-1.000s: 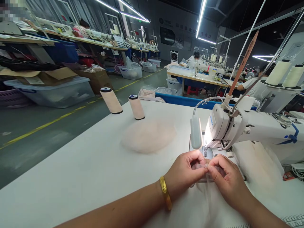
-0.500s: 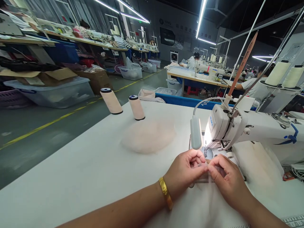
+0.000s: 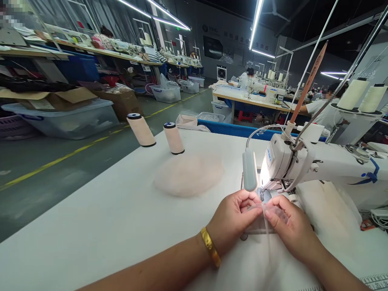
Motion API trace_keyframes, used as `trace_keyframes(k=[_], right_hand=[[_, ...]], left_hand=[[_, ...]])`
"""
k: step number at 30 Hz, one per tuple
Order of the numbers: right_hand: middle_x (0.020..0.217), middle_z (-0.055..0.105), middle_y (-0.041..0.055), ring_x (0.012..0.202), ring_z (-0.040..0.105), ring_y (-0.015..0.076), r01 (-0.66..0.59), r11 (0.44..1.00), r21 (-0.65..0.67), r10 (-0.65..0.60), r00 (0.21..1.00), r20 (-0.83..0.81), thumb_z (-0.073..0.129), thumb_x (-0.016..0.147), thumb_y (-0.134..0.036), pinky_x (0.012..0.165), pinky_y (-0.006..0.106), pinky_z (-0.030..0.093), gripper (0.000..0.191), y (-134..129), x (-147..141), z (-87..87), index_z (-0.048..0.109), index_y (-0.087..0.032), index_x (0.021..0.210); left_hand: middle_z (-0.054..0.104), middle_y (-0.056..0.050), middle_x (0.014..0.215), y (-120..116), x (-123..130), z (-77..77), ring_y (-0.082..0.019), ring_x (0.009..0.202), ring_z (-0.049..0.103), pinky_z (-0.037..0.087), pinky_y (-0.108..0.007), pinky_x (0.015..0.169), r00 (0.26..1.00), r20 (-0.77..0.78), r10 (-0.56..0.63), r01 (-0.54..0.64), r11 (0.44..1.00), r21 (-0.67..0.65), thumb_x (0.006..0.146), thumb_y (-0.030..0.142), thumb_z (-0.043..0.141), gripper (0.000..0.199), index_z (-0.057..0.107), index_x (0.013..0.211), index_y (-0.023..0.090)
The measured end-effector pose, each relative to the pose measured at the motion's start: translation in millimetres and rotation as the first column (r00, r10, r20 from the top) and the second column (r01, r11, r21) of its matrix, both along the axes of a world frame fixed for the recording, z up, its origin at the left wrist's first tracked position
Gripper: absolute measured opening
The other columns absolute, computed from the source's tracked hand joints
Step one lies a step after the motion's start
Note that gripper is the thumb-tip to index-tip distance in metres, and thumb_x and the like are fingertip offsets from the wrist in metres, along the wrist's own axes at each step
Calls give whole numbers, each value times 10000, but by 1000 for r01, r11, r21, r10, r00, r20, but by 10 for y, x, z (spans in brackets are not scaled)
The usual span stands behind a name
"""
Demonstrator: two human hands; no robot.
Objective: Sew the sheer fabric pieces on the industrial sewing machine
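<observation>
Both hands pinch a piece of thin, sheer pale fabric (image 3: pixel 266 234) just in front of the needle area of a white sewing machine (image 3: pixel 327 161). My left hand (image 3: pixel 235 216), with a gold bracelet at the wrist, is closed on the fabric with thumb and fingertips. Close beside it, my right hand (image 3: pixel 292 220) is closed on the same fabric, fingertips almost meeting the left's. A narrow strip of the fabric hangs down between the hands towards me. The machine's lamp (image 3: pixel 250 169) lights the spot just beyond my fingers. The fabric's edge is partly hidden by my fingers.
A sheer pale fabric piece (image 3: pixel 189 176) lies on the white table (image 3: pixel 106 226), with two peach thread cones (image 3: pixel 174 138) behind it. More sheer fabric (image 3: pixel 329 210) rests under the machine arm. A ruler (image 3: pixel 374 279) shows at the lower right. Co-workers sit farther off.
My hands have shifted slightly, the right one a little upward and left. The fabric strip between them hangs more distinctly now. Both hands keep their pinch.
</observation>
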State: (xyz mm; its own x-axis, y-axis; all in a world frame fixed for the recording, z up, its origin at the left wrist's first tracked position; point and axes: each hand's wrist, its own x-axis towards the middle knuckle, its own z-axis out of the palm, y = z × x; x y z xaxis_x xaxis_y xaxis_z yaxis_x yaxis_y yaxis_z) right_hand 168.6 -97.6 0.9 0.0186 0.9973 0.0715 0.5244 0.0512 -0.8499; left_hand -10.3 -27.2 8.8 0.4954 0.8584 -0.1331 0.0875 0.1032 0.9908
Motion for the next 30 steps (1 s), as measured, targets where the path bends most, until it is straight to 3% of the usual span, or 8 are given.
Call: trace_keyframes(k=[4,8,11,19,30], right_hand=[[817,607,5,750,559,185,14,999,43,-15,999,29,504,1006,-448,620,278,417,251,6,-4,1,586,-226,923],[815,599,5,753,554,183,-3,1000,28,3,1000,4,480,1024,-448,606,274,399,266,5,-7,1,580,-227,916],[796,592,2,734,552,178,-9,999,31,9,1000,-25,464,1034,-446,606,276,410,277,10,0,-1,578,-222,919],[859,631,5,776,592,183,-37,999,-22,34,994,-106,524,1010,-484,667,278,456,267,7,-33,38,592,-228,977],[845,619,-8,792,570,169,-36,999,22,38,994,-104,531,1015,-443,693,263,444,266,7,-36,10,583,-224,873]], left_hand=[[492,80,574,-4,2,24,-87,467,411,349,-203,431,997,-20,-69,69,998,-11,687,401,709,303,627,878,181],[462,67,549,-10,-2,11,-97,457,443,354,-214,434,987,-62,-146,146,989,-5,723,432,688,275,565,703,188],[438,63,542,-9,-7,-8,-97,464,440,356,-215,436,987,-65,-146,147,989,10,730,456,682,333,502,628,195],[498,45,583,0,-4,-22,-107,484,450,371,-221,440,987,-63,-147,147,989,-5,721,495,704,334,613,723,174],[496,62,573,-21,14,3,-105,459,440,372,-225,438,989,-95,-114,121,990,72,739,459,677,279,610,776,191]])
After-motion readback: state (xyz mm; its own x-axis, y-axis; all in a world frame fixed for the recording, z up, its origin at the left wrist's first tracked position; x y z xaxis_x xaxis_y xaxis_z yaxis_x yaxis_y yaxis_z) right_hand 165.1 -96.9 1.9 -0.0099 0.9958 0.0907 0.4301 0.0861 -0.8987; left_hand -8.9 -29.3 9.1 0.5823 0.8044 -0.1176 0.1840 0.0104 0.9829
